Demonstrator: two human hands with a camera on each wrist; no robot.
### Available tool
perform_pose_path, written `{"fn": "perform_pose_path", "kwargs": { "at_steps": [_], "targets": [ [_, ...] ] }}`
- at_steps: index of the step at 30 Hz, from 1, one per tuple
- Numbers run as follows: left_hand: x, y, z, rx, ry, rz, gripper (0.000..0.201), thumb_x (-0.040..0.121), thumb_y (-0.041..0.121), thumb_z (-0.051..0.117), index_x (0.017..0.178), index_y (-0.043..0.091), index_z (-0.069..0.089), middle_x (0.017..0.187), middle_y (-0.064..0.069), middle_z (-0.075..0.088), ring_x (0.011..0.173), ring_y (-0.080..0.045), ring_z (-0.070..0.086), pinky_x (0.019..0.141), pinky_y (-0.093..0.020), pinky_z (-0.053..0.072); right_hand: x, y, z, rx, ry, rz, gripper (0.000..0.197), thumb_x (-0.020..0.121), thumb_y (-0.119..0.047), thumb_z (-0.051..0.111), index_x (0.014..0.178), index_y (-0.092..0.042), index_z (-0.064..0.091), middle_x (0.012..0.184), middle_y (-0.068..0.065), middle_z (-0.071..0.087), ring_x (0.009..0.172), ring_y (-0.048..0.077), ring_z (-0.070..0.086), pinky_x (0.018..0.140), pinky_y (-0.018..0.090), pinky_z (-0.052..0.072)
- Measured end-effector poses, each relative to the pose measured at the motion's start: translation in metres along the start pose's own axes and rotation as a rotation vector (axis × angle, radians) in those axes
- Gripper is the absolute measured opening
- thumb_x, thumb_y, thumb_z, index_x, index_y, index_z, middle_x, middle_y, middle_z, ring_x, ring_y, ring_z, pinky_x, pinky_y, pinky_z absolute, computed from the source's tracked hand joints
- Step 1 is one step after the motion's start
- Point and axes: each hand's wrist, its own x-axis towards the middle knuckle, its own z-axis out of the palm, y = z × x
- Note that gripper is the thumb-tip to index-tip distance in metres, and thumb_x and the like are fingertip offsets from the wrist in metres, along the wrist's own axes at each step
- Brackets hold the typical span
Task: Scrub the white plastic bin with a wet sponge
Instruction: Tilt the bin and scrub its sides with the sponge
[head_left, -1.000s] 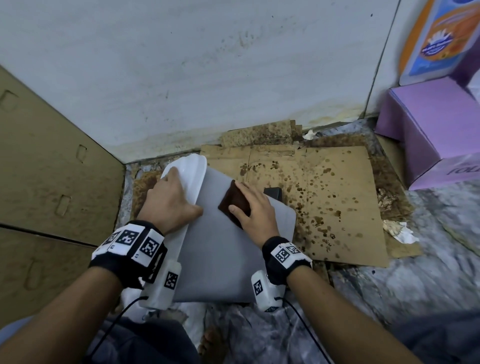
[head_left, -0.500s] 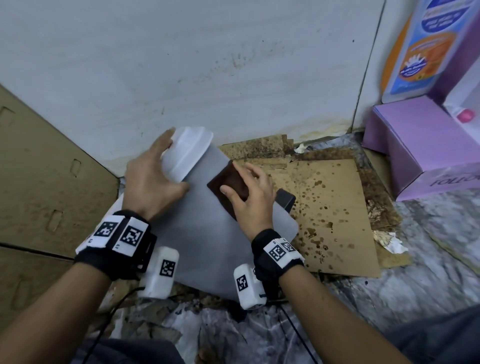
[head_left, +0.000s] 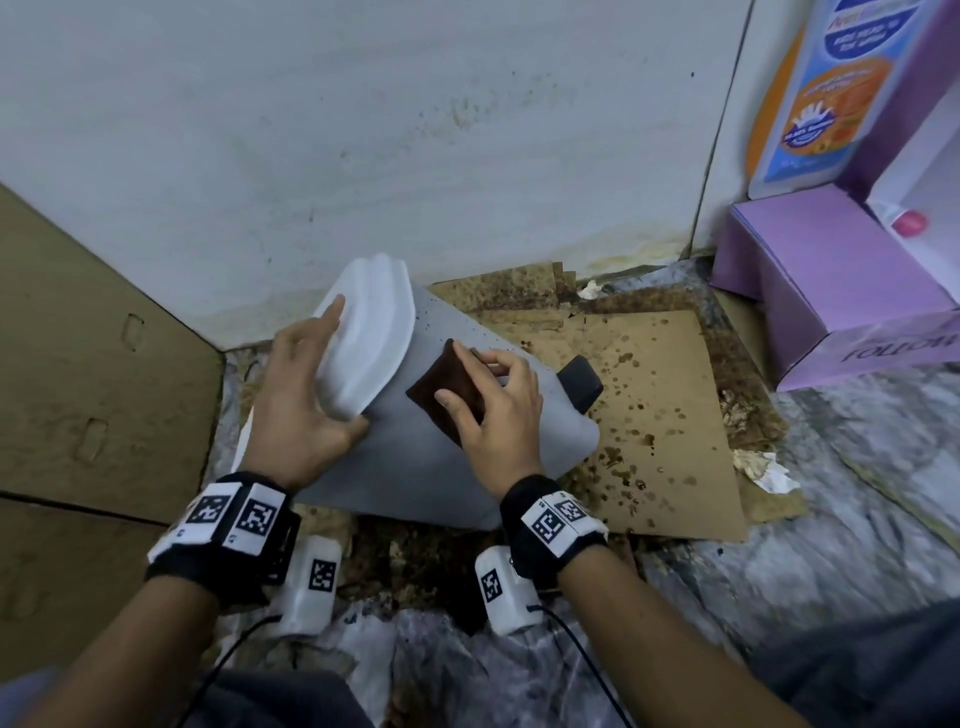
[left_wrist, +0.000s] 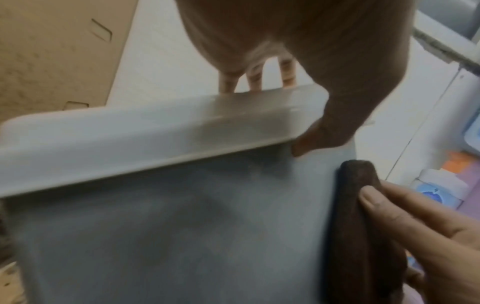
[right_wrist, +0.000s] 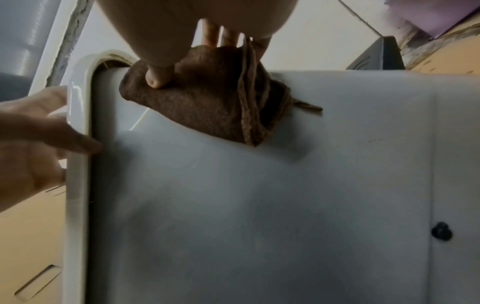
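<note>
Stained brown cardboard covers the floor where it meets a pale tiled wall, and on it your white plastic bin lies on its side, its broad grey-white wall facing up and its rim turned toward the wall. Your left hand grips that rim: the thumb lies against the side wall and the fingers reach over the lip, so from the left wrist view only three finger bases show before the rim hides their tips. Your right hand presses a dark brown cloth flat onto the upper part of the bin's wall, thumb planted on the cloth and fingers spread over its far edge; it looks like folded terry with a stitched hem rather than a sponge, and whether it is wet you cannot tell. At the bin's base a dark pedal-like part sticks out, half hidden behind your right hand. Both wrist views are soft and blurred, so the bin's surface shows only vague shadows. To the right a purple box stands against the wall, its printed word cut off by the frame edge, with a blue and orange package above it, also cropped.
</note>
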Motion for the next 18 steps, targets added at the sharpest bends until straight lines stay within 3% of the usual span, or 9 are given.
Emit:
{"fn": "perform_pose_path", "kwargs": {
  "at_steps": [3,6,9,11,14,18],
  "targets": [
    [0.001,0.009,-0.006,-0.062,-0.073,-0.092,0.094,0.060,0.040,0.067,0.148,0.037,0.034,0.136,-0.002,0.030,0.118,-0.006,0.033,0.101,-0.025,0.030,0.000,-0.007,0.001,0.004,-0.003,0.008,0.048,0.091,-0.042,0.058,0.137,-0.030,0.052,0.123,0.002,0.045,0.113,0.018,0.041,0.097,0.036,0.036],
    [0.001,0.018,-0.014,-0.209,-0.075,-0.170,0.071,0.064,0.057,0.055,0.132,0.037,0.046,0.131,0.002,0.035,0.121,-0.005,0.034,0.104,-0.027,0.027,-0.007,-0.012,-0.001,0.017,-0.001,0.011,0.046,0.090,-0.041,0.058,0.135,-0.029,0.054,0.121,0.003,0.046,0.112,0.018,0.041,0.097,0.037,0.039],
    [0.005,0.026,-0.014,-0.341,0.019,-0.310,0.038,0.081,0.047,0.057,0.109,0.023,0.051,0.130,0.009,0.045,0.123,-0.008,0.041,0.096,-0.032,0.030,-0.020,-0.016,-0.005,0.048,-0.013,-0.002,0.043,0.091,-0.039,0.058,0.132,-0.027,0.058,0.118,0.001,0.047,0.110,0.017,0.042,0.097,0.038,0.041],
    [0.006,0.028,-0.009,-0.362,0.122,-0.392,0.028,0.091,0.039,0.057,0.103,0.015,0.047,0.122,0.009,0.055,0.126,-0.010,0.048,0.095,-0.034,0.035,-0.025,-0.021,-0.006,0.065,-0.027,-0.008,0.039,0.092,-0.036,0.058,0.129,-0.025,0.060,0.115,0.001,0.048,0.107,0.017,0.043,0.097,0.038,0.043],
    [0.005,0.028,-0.003,-0.195,0.218,-0.409,0.035,0.090,0.043,0.056,0.113,0.018,0.050,0.121,-0.001,0.054,0.118,-0.024,0.053,0.097,-0.042,0.042,-0.027,-0.033,-0.006,0.064,-0.038,-0.039,0.033,0.092,-0.033,0.059,0.123,-0.022,0.065,0.112,0.002,0.050,0.104,0.018,0.044,0.093,0.041,0.045],
    [0.002,0.026,-0.009,-0.152,0.149,-0.442,0.060,0.080,0.053,0.048,0.135,0.028,0.052,0.128,-0.012,0.044,0.123,-0.030,0.048,0.108,-0.048,0.037,-0.023,-0.055,0.000,0.125,-0.025,-0.082,0.032,0.091,-0.024,0.060,0.122,-0.019,0.066,0.114,0.005,0.050,0.105,0.020,0.044,0.094,0.035,0.044]
  ]
}}
